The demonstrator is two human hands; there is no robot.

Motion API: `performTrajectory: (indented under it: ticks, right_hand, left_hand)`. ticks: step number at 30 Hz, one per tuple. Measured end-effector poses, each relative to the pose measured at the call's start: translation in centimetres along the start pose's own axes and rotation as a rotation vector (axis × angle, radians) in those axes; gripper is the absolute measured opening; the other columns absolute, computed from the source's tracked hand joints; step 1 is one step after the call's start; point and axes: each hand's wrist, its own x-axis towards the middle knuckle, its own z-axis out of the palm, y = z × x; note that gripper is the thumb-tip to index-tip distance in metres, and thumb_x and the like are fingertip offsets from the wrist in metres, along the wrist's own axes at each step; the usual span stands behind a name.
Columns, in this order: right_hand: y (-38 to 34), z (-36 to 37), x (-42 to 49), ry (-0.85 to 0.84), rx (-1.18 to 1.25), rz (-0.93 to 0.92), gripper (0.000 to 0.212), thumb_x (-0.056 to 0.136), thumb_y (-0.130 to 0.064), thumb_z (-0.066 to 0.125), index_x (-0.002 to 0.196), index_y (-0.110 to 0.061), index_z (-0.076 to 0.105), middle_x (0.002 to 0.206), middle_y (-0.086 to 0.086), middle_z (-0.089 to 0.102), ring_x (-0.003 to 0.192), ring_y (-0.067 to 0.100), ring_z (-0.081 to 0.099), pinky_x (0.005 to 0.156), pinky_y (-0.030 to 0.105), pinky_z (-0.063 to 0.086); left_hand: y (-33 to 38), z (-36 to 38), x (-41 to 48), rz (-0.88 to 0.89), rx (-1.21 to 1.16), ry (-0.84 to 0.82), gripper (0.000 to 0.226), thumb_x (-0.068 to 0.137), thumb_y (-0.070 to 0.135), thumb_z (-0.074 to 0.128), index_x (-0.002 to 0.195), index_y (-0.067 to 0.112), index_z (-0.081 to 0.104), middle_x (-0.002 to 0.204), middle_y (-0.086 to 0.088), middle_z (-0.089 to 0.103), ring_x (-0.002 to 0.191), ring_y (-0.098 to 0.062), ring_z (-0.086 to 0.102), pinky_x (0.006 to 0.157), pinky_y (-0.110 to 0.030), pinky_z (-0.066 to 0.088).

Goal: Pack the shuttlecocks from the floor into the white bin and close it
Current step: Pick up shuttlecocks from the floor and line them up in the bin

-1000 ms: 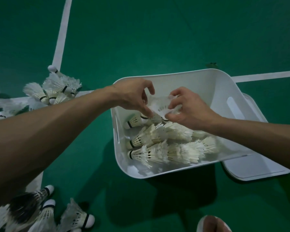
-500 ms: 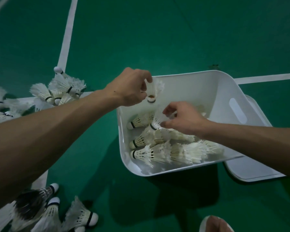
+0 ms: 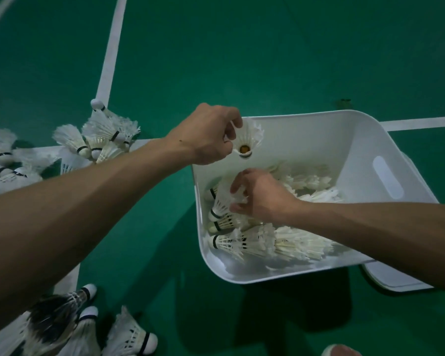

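Left hand (image 3: 208, 136), shuttlecock (image 3: 251, 136) in grip, over white bin (image 3: 319, 140) left edge.

Shuttlecock (image 3: 249, 136) now aloft in left hand (image 3: 211, 134)

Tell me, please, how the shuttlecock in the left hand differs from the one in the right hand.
The left-hand shuttlecock is held up near the bin rim; the right-hand shuttlecock is held low, on the packed rows. The left-hand one shows its open skirt end-on; the right-hand one lies sideways, cork leftward. Both are white and feathered.
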Motion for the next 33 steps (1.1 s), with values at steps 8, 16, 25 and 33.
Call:
performTrajectory:
  ticks: [8, 16, 25, 33]
  right_hand:
    - [-0.1, 0.6, 0.8, 0.058, -0.049, 0.002, 0.015, 0.083, -0.024, 0.072, 0.081, -0.010, 0.068, 0.073, -0.003, 0.052, 0.069, 0.016, 0.050, 0.050, 0.016, 0.031]
    - [-1.2, 1.4, 1.8, -0.107, -0.137, 0.003, 0.029, 0.084, -0.027, 0.072, 0.064, -0.018, 0.053, 0.082, 0.003, 0.064, 0.078, 0.022, 0.059, 0.064, 0.023, 0.039]
    - [0.0, 1.0, 0.6, -0.019, 0.039, -0.047, 0.036, 0.073, -0.032, 0.082, 0.100, -0.011, 0.070, 0.111, 0.004, 0.067, 0.092, 0.018, 0.065, 0.081, 0.028, 0.052]
    - [1.4, -2.3, -2.0, 0.207, 0.141, 0.096, 0.028, 0.074, -0.037, 0.080, 0.072, -0.019, 0.058, 0.075, -0.001, 0.064, 0.071, 0.014, 0.061, 0.063, 0.023, 0.051]
  left_hand:
    - [-0.1, 0.1, 0.1, 0.007, 0.009, -0.013, 0.035, 0.081, 0.009, 0.058, 0.116, 0.013, 0.060, 0.097, 0.002, 0.069, 0.079, -0.014, 0.054, 0.084, -0.033, 0.051]
    - [-0.1, 0.4, 0.1, -0.003, 0.015, -0.029, 0.034, 0.083, 0.011, 0.058, 0.116, 0.015, 0.059, 0.096, 0.005, 0.065, 0.078, -0.013, 0.053, 0.080, -0.026, 0.048]
    - [0.2, 0.4, -0.1, -0.012, 0.045, -0.055, 0.036, 0.083, 0.011, 0.058, 0.119, 0.015, 0.058, 0.098, 0.003, 0.066, 0.082, -0.015, 0.056, 0.079, -0.026, 0.048]
    - [1.1, 0.7, -0.2, -0.026, 0.125, -0.139, 0.040, 0.083, 0.008, 0.054, 0.123, 0.016, 0.056, 0.094, 0.002, 0.069, 0.087, -0.016, 0.058, 0.087, -0.037, 0.052]
